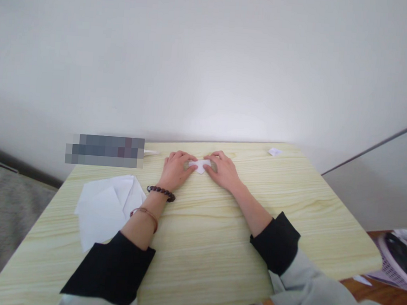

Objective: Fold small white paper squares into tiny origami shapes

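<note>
A small folded piece of white paper (201,166) lies at the middle of the table, toward its far side. My left hand (177,169) pinches the paper's left end between thumb and fingers. At the opposite end, my right hand (223,169) grips it the same way. The paper's two ends are partly hidden under my fingertips, while a small pointed part shows at its near edge. To the left of my left wrist lies a loose stack of white paper sheets (101,215).
The wooden-topped table (200,250) meets a white wall behind. A small folded paper piece (275,152) sits near the far right corner. A blurred-out object (106,151) stands at the far left. On the floor at right is a pink-purple basket (396,266) with things in it.
</note>
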Action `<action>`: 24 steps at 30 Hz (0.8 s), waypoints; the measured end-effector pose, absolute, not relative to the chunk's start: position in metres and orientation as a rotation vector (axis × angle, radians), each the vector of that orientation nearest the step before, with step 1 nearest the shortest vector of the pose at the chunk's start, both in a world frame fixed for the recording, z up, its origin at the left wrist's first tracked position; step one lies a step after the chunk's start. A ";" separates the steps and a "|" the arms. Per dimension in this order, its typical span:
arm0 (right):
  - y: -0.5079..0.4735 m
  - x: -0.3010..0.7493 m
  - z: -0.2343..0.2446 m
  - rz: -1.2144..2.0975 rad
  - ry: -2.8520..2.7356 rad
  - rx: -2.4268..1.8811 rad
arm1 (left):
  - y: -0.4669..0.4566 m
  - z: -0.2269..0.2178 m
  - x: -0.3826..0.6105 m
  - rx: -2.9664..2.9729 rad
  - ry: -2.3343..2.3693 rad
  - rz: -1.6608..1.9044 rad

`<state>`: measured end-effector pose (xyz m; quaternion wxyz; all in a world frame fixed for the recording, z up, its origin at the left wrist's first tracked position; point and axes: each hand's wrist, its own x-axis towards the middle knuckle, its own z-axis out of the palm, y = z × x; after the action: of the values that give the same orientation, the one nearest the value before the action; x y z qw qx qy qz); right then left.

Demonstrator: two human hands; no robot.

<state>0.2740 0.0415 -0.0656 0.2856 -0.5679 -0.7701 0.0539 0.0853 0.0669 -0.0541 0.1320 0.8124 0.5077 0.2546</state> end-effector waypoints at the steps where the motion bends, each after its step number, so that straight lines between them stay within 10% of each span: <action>1: 0.041 0.274 -0.065 0.153 -2.057 -1.507 | 0.067 -0.053 0.085 2.357 1.454 0.751; 24: 0.038 0.269 -0.057 0.624 -1.856 -1.235 | 0.058 -0.046 0.091 2.049 1.226 0.934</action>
<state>0.2691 0.0381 -0.0568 0.4015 -0.4887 -0.7342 0.2470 0.0915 0.0583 -0.0456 0.2848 0.7662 0.4582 0.3492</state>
